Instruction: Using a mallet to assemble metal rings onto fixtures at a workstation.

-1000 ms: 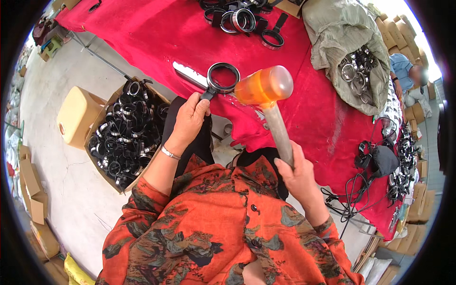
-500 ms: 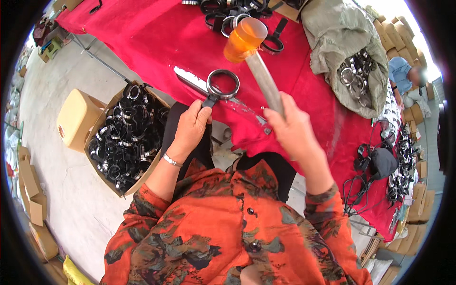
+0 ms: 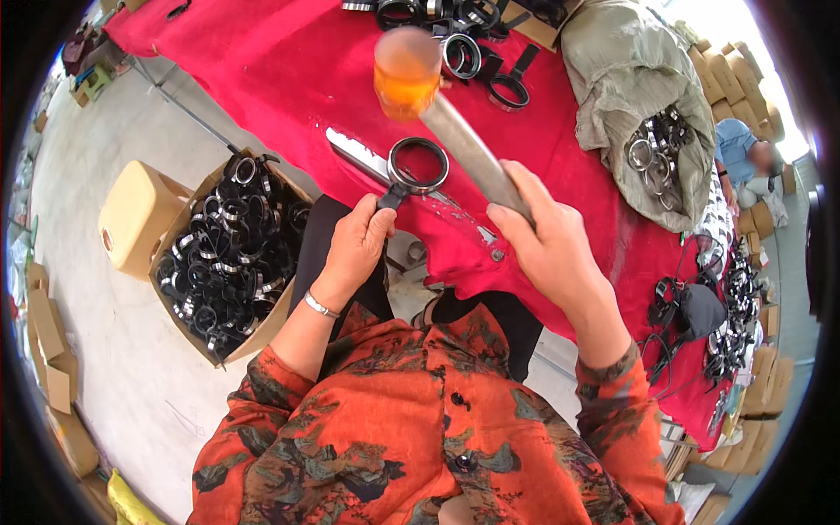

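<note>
My left hand (image 3: 357, 247) pinches the short handle of a black ring-shaped part (image 3: 418, 166), whose round opening rests over the table's front edge beside a metal strip (image 3: 359, 157). My right hand (image 3: 551, 232) is closed round the grey handle of a mallet (image 3: 477, 153). Its translucent orange head (image 3: 408, 74) is raised above and beyond the ring, apart from it and slightly blurred. Further back on the red cloth lie several more black ring parts (image 3: 510, 90), some with silvery rims.
A cardboard box (image 3: 219, 357) full of black and silver ring parts stands on the floor at left, next to a beige plastic stool (image 3: 136, 219). On the red-covered table (image 3: 542, 122), a grey-green sack (image 3: 612, 52) spills similar rings. A dark bag with cords (image 3: 700, 311) lies right. Another person (image 3: 739, 149) sits far right.
The mallet's head has swung left and a little farther away, its handle tilting more. My left hand still holds the ring part in nearly the same place.
</note>
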The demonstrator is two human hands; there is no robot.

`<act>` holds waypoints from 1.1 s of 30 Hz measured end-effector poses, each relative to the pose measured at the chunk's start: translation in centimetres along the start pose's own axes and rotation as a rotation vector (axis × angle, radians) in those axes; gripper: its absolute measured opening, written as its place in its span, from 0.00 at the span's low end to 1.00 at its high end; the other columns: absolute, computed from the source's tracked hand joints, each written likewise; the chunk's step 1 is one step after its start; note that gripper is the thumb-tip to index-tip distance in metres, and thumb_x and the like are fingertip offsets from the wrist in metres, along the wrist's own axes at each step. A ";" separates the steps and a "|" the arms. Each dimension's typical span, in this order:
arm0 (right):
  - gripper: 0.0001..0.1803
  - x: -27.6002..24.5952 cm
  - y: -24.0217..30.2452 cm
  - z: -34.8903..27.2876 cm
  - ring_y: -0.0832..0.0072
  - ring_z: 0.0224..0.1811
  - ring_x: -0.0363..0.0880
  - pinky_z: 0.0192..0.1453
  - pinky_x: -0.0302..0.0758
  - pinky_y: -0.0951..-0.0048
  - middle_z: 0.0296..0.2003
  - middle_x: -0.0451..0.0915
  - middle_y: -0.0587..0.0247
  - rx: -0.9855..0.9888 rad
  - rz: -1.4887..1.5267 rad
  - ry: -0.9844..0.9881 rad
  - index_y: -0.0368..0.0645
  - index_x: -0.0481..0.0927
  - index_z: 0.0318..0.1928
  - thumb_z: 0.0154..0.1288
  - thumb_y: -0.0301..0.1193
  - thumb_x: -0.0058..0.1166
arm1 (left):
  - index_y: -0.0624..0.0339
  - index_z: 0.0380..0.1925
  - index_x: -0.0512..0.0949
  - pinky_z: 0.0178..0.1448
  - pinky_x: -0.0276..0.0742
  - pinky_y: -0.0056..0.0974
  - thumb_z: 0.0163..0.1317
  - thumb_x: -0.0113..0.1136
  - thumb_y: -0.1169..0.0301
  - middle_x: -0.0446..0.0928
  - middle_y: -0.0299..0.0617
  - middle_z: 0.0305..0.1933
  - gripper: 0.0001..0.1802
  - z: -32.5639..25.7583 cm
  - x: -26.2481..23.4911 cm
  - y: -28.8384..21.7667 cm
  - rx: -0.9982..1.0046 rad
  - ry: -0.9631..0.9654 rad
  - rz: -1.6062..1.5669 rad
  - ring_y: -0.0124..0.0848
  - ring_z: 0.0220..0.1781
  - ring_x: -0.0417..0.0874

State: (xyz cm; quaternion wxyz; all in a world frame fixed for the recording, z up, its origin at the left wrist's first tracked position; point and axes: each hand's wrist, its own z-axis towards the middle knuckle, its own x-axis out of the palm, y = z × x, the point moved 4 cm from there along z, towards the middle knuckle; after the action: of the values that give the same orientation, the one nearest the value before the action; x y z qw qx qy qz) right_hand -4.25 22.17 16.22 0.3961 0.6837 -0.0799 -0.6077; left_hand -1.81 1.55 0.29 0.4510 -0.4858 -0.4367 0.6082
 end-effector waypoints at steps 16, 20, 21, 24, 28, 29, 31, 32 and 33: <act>0.32 0.5 -0.5 -6.2 0.49 0.51 0.78 0.54 0.75 0.64 0.51 0.75 0.37 -0.377 -0.075 -0.229 0.38 0.65 0.65 0.61 0.29 0.58 | 0.62 0.27 0.66 0.30 0.69 0.35 0.69 0.52 0.59 0.72 0.39 0.20 0.18 0.4 0.5 -0.4 0.054 -0.047 -0.039 0.28 0.23 0.73; 0.31 1.2 -2.8 -7.6 0.52 0.54 0.78 0.55 0.74 0.65 0.52 0.75 0.37 -0.063 -0.082 -0.075 0.38 0.67 0.64 0.61 0.29 0.59 | 0.61 0.28 0.69 0.30 0.68 0.31 0.70 0.50 0.59 0.72 0.36 0.22 0.17 0.6 0.6 0.2 -0.020 0.010 -0.086 0.25 0.24 0.72; 0.30 0.5 -2.9 -7.4 0.53 0.52 0.79 0.54 0.75 0.66 0.51 0.76 0.38 -0.153 -0.087 -0.140 0.38 0.67 0.63 0.61 0.29 0.59 | 0.61 0.29 0.70 0.31 0.68 0.28 0.71 0.48 0.60 0.73 0.34 0.24 0.16 0.6 0.5 0.3 -0.025 0.013 -0.050 0.22 0.25 0.71; 0.30 -1.5 -1.8 -8.7 0.59 0.53 0.80 0.55 0.74 0.67 0.51 0.76 0.38 -0.015 0.093 -0.253 0.32 0.65 0.63 0.62 0.26 0.57 | 0.61 0.29 0.70 0.31 0.68 0.28 0.72 0.47 0.61 0.73 0.35 0.24 0.16 0.3 0.2 -0.2 -0.008 -0.004 -0.016 0.22 0.25 0.71; 0.32 1.7 -5.0 -11.5 0.53 0.56 0.77 0.57 0.72 0.65 0.53 0.76 0.39 -0.121 -0.102 -0.233 0.33 0.61 0.66 0.63 0.27 0.55 | 0.61 0.28 0.69 0.28 0.68 0.33 0.70 0.49 0.54 0.73 0.38 0.21 0.21 0.6 0.8 -0.5 0.038 -0.027 -0.032 0.26 0.22 0.72; 0.31 3.3 -6.0 -11.7 0.49 0.59 0.73 0.58 0.71 0.64 0.54 0.74 0.38 0.079 0.113 -0.136 0.36 0.63 0.66 0.63 0.28 0.56 | 0.61 0.28 0.69 0.29 0.68 0.33 0.70 0.49 0.54 0.73 0.38 0.22 0.21 0.5 0.8 -0.5 0.006 -0.019 -0.027 0.26 0.23 0.72; 0.31 2.7 -7.2 -11.9 0.58 0.44 0.83 0.46 0.77 0.68 0.45 0.81 0.46 0.182 0.144 -0.125 0.38 0.63 0.66 0.65 0.29 0.55 | 0.61 0.28 0.69 0.29 0.68 0.33 0.70 0.49 0.54 0.73 0.38 0.22 0.21 1.3 0.8 -0.6 -0.009 -0.019 -0.018 0.26 0.23 0.72; 0.30 1.9 -6.3 -11.5 0.68 0.34 0.80 0.37 0.75 0.72 0.37 0.80 0.54 0.254 0.234 -0.136 0.39 0.62 0.67 0.66 0.30 0.54 | 0.61 0.28 0.69 0.29 0.68 0.33 0.70 0.49 0.54 0.73 0.38 0.22 0.21 0.8 0.8 -0.3 -0.013 -0.012 -0.038 0.26 0.23 0.72; 0.30 1.0 -5.3 -11.1 0.77 0.25 0.77 0.29 0.73 0.76 0.30 0.79 0.61 0.327 0.323 -0.147 0.40 0.61 0.67 0.67 0.30 0.53 | 0.61 0.28 0.69 0.29 0.68 0.33 0.70 0.49 0.54 0.73 0.37 0.22 0.21 0.3 0.7 -0.1 -0.018 -0.005 -0.058 0.26 0.23 0.73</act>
State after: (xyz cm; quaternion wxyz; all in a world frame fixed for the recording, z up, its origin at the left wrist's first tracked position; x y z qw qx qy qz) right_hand 3.94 30.09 11.43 0.3655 0.6710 -0.3142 -0.5635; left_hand -2.20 2.19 0.32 0.4630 -0.4754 -0.4571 0.5922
